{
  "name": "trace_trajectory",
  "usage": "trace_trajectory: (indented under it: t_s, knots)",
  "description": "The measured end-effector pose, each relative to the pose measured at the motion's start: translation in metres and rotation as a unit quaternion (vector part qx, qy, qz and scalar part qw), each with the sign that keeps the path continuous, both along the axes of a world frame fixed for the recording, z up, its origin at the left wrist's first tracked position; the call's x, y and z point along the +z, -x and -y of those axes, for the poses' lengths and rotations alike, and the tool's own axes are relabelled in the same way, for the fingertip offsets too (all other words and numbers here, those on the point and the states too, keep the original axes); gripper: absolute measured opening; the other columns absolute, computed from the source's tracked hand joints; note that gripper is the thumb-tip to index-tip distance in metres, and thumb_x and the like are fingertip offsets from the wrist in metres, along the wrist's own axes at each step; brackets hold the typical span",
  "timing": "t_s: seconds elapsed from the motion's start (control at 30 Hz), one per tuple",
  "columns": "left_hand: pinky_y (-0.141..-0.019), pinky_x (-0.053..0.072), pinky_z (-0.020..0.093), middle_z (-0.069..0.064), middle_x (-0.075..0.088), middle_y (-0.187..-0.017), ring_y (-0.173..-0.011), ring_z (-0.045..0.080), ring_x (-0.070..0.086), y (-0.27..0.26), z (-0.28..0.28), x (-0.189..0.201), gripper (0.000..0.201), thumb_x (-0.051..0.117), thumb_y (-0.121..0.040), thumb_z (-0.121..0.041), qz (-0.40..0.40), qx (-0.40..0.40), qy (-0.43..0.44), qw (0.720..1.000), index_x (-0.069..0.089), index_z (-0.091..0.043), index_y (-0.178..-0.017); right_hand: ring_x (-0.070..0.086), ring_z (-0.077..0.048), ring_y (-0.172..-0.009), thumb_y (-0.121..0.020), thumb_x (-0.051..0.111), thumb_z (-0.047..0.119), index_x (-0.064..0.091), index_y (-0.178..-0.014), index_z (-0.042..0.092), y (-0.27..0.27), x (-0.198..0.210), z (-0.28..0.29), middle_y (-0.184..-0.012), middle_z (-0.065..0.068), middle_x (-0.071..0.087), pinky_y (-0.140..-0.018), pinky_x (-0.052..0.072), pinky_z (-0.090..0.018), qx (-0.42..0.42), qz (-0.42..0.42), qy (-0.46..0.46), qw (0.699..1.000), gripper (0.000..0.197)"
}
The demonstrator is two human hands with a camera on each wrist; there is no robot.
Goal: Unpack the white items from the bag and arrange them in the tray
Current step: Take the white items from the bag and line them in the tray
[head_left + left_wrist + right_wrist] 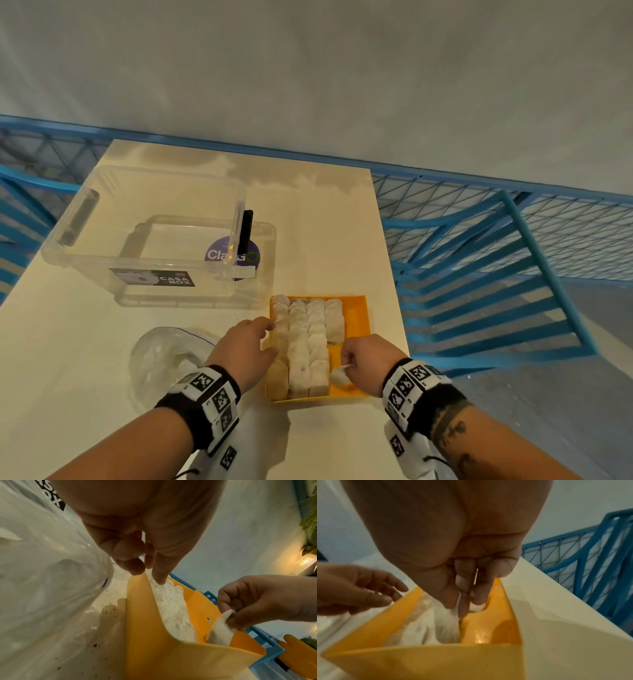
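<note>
Clear plastic box (147,236) beyond left hand (248,346), fingers relaxed at tray (358,308) edge; right hand (368,359) pinches white piece (339,376); bag (161,356) beside left wrist.

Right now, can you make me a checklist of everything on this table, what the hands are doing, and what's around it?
Surface: cream table, a few dark specks near the tray.
Job's things: orange tray with rows of white pieces, its right side partly bare; clear bag left of the tray.
Clutter: clear storage box standing on its lid at the back left.
Hands: left hand relaxed over the tray's left edge; right hand pinches one white piece over the tray's near right part.
Cables: nothing seen.
Surroundings: blue railing, pale wall.
</note>
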State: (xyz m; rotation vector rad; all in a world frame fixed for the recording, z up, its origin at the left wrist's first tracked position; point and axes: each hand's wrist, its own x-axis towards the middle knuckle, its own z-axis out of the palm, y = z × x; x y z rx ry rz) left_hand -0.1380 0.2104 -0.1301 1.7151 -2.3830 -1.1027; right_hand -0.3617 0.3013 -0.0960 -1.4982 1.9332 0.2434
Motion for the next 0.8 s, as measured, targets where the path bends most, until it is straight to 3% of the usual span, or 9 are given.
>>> trace_trajectory:
  t_s: [0.13,0.47,0.67,0.8]
  knots:
    - [-0.076,0.054,0.028,-0.006,0.066,-0.109,-0.087,0.013,0.059,0.003,0.001,-0.004,0.036,0.062,-0.089,-0.031,0.012,0.006,-0.014,1.0,0.056,-0.033,-0.125,0.061,-0.027,-0.093,-0.087,0.054,0.017,0.061,-0.101,0.021,0.0,-0.012,0.019,-0.104,-0.007,0.063,-0.079,0.053,-0.035,0.045,-0.078,-0.013,0.996,0.016]
    - [-0.067,0.056,0.027,-0.013,0.062,-0.099,-0.077,0.01,0.061,0.004,0.003,-0.003,0.033,0.063,-0.088,-0.034,0.016,0.01,-0.017,1.0,0.056,-0.036,-0.121,0.063,-0.027,-0.103,-0.092,0.054,0.019,0.062,-0.115,0.018,0.005,-0.027,0.056,-0.115,-0.006,0.064,-0.084,0.052,-0.037,0.007,-0.132,-0.004,0.991,0.024]
    - [-0.08,0.05,0.025,-0.013,0.065,-0.103,-0.094,0.01,0.061,0.004,0.002,-0.004,0.037,0.064,-0.088,-0.033,0.021,0.007,0.001,1.0,0.056,-0.035,-0.124,0.064,-0.026,-0.102,-0.092,0.054,0.018,0.063,-0.113,0.017,0.008,-0.028,0.066,-0.113,-0.006,0.066,-0.079,0.05,-0.035,-0.005,-0.13,-0.003,0.991,0.023]
    - [-0.082,0.052,0.026,-0.012,0.066,-0.106,-0.096,0.01,0.061,0.003,0.001,0.0,0.037,0.062,-0.09,-0.035,0.017,-0.005,-0.005,1.0,0.056,-0.035,-0.126,0.061,-0.025,-0.107,-0.091,0.057,0.022,0.057,-0.122,0.02,0.01,-0.02,0.063,-0.12,-0.004,0.062,-0.085,0.05,-0.034,-0.024,-0.09,0.02,0.995,0.031]
